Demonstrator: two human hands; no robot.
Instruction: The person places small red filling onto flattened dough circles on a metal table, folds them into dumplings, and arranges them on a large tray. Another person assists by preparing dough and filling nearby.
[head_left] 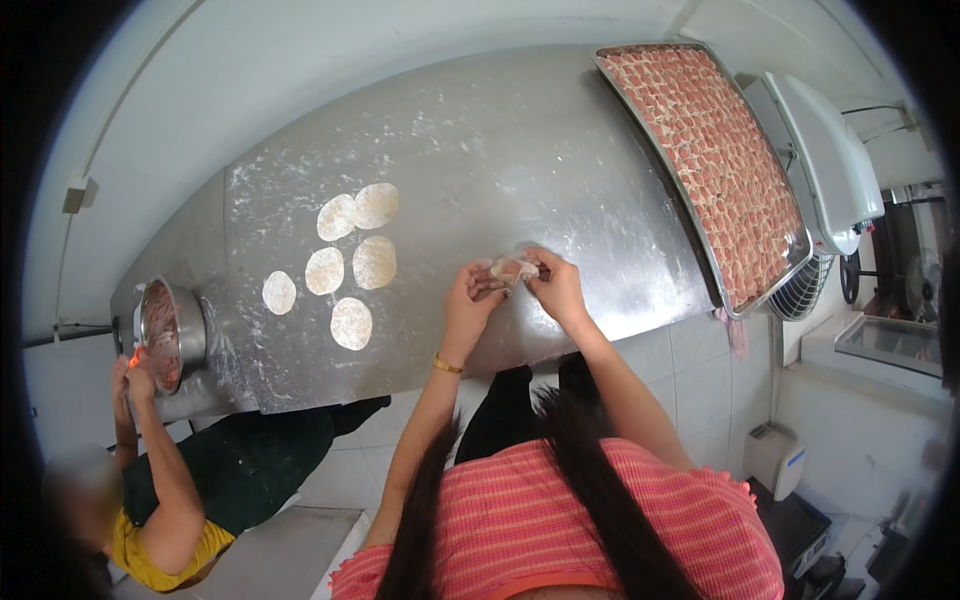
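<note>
Over the steel table, my left hand (468,300) and my right hand (558,288) pinch a small dumpling (511,269) between their fingertips. Its pale, thin dough is gathered up around pinkish filling. The left hand has the dumpling's left edge, the right hand its right edge. To the left of my hands lie several round, floured dough wrappers (375,263), two of them overlapping.
At the right, a big metal tray (655,150) holds rows of pink-filled dumplings. A co-worker's hands (137,378) are at a steel bowl (195,325) of pink filling on the left. Flour streaks the steel table (480,170). Beyond the tray stands a white machine (825,150).
</note>
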